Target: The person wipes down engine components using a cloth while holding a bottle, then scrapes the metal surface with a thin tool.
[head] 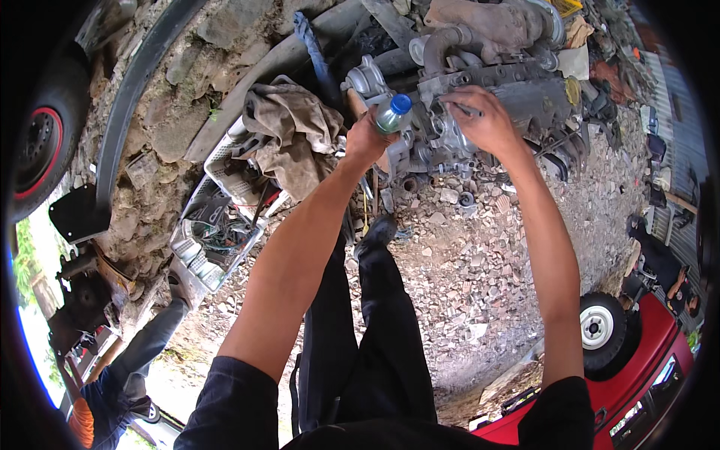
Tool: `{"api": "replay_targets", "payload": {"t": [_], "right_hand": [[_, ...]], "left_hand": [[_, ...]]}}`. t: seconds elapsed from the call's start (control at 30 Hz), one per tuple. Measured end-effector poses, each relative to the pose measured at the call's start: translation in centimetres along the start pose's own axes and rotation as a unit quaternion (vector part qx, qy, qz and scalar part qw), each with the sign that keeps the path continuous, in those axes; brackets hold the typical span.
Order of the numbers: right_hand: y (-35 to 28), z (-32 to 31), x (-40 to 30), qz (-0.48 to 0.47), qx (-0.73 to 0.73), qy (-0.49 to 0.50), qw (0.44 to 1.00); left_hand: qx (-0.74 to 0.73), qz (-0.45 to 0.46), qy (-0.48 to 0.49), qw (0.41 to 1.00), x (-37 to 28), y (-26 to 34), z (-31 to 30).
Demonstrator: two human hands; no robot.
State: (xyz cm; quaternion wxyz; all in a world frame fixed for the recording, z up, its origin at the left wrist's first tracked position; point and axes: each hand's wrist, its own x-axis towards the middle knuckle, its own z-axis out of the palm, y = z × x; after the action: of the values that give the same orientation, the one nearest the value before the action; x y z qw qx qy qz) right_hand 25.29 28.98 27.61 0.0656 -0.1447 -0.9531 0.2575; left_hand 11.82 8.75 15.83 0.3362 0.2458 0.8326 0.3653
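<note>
My left hand grips a clear plastic bottle with a blue cap, held upright beside the engine. In my right hand, a small dark object sits between thumb and fingers; its kind is too unclear to name. This hand is over the front end of a greasy engine block, close to a light metal housing. A rusty manifold with a turbocharger is mounted above it. Another cast metal housing lies just behind the bottle.
A plastic crate with wires and parts stands at left, and a brown cloth drapes over a second crate. Loose gravel covers the ground. A red vehicle is at lower right. Other people are at the edges.
</note>
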Motion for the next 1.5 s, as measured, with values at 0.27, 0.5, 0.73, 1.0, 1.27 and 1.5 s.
{"api": "replay_targets", "payload": {"t": [0.27,0.5,0.73,1.0,1.27,1.5], "right_hand": [[0.8,0.9,-0.7,-0.092,-0.055,0.041,0.993],[-1.1,1.4,0.1,-0.077,-0.131,0.022,0.988],[0.6,1.0,1.0,-0.058,-0.036,0.052,0.996],[1.7,1.0,1.1,-0.073,-0.031,0.013,0.997],[0.3,-0.2,2.1,-0.041,-0.097,-0.026,0.994],[1.8,-0.3,2.7,-0.035,-0.124,-0.070,0.989]], "left_hand": [[0.001,0.016,-0.005,1.000,0.1,-0.2,0.9],[0.014,0.005,0.001,1.000,-0.1,0.2,0.1],[0.017,0.022,0.008,1.000,-0.1,0.3,0.3],[0.015,0.010,-0.001,1.000,-0.3,0.1,0.2],[0.020,0.027,0.006,0.999,-0.9,0.6,-0.6],[0.032,0.023,0.009,0.999,-0.7,0.9,-0.9]]}}
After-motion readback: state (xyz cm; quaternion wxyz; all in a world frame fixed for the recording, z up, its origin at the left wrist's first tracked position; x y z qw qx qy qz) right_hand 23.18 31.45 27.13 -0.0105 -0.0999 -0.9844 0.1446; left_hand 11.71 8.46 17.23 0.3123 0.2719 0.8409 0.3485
